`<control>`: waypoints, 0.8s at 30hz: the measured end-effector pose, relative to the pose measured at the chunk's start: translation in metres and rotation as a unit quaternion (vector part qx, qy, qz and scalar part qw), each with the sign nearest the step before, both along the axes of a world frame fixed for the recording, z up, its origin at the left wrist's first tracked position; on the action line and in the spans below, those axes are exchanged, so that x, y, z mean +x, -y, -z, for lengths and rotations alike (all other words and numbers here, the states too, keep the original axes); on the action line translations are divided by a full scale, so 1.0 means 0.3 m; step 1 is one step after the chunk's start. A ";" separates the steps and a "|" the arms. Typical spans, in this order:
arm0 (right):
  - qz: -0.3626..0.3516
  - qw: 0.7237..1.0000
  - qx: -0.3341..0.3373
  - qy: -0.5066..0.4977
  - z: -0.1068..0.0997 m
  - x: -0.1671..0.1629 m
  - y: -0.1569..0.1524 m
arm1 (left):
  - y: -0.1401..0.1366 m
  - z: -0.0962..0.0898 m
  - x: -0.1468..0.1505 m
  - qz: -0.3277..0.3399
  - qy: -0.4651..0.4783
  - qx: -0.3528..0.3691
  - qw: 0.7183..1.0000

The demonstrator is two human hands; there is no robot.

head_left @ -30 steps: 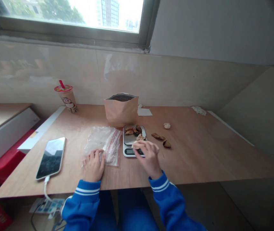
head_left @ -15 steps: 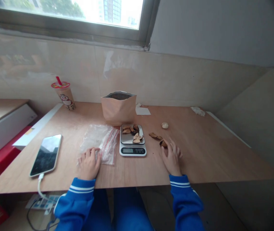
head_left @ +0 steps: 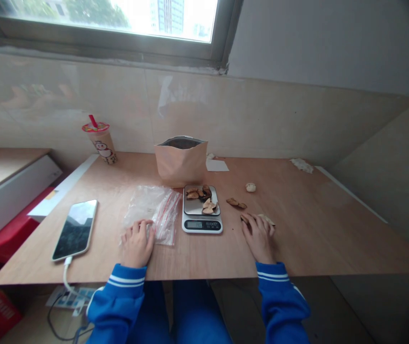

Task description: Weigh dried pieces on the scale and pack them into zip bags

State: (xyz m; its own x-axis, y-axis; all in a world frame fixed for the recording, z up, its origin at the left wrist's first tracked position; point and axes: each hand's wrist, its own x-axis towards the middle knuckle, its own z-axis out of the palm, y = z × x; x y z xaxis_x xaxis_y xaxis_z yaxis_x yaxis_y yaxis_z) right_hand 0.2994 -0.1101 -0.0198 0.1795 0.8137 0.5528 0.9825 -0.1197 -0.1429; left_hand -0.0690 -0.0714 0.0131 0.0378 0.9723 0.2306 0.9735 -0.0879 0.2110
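Note:
My left hand (head_left: 138,242) lies with its fingers flat on clear zip-lock bags (head_left: 163,220). To the right, my right hand (head_left: 259,236) has its fingers curled over dried slices at the tabletop; a pale dried slice (head_left: 267,220) sticks out beyond the fingers, and a dark edge shows by the index finger. A white digital kitchen scale (head_left: 202,225) stands between the hands. Several brown and pale dried pieces (head_left: 209,206) rest on its metal plate. Just ahead of my right hand lie brown dried pieces (head_left: 236,203). The scale's reading is too blurred to make out.
Behind the scale stands an open brown kraft pouch (head_left: 181,162). A small round cream-coloured thing (head_left: 250,187) sits farther right. On the left are a phone (head_left: 75,230) with a charging cable and a drink cup (head_left: 103,145) with a red straw. The wooden table (head_left: 315,239) ends near my wrists.
The dark piece by my right fingers is now mostly covered, and a pale slice shows past them. My left hand stays on the bags. The whole view has shifted slightly.

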 end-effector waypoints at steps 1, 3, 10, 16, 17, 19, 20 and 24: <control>-0.006 1.000 0.005 -0.001 -0.002 0.000 0.000 | 0.000 0.000 0.000 0.000 0.000 0.000 1.000; -0.023 1.000 0.018 -0.009 -0.006 0.004 0.002 | 0.000 0.002 0.000 0.001 0.000 0.000 1.000; -0.083 0.990 0.087 -0.078 -0.072 -0.080 -0.001 | -0.005 0.016 -0.007 0.004 0.006 0.003 1.000; -0.236 0.963 0.062 -0.112 -0.212 -0.338 -0.125 | -0.010 0.026 -0.017 0.013 0.007 0.007 1.000; -0.251 0.959 0.067 -0.109 -0.228 -0.371 -0.155 | -0.010 0.026 -0.018 0.013 0.007 0.007 1.000; -0.272 0.954 0.075 -0.101 -0.245 -0.417 -0.212 | -0.009 0.025 -0.018 0.013 0.011 0.007 1.000; -0.278 0.953 0.076 -0.094 -0.246 -0.431 -0.235 | -0.009 0.024 -0.018 0.014 0.013 0.006 1.000; -0.275 0.958 0.056 -0.067 -0.221 -0.450 -0.282 | -0.008 0.022 -0.016 0.015 0.019 0.003 1.000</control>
State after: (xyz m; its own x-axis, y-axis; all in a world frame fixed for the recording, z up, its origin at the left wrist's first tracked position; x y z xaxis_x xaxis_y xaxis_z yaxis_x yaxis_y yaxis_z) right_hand 0.1644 -0.0256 0.0467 -0.1830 0.7430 0.6437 0.8646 0.4333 -0.2543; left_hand -0.0738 -0.0691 0.0065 0.0581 0.9692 0.2392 0.9616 -0.1187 0.2474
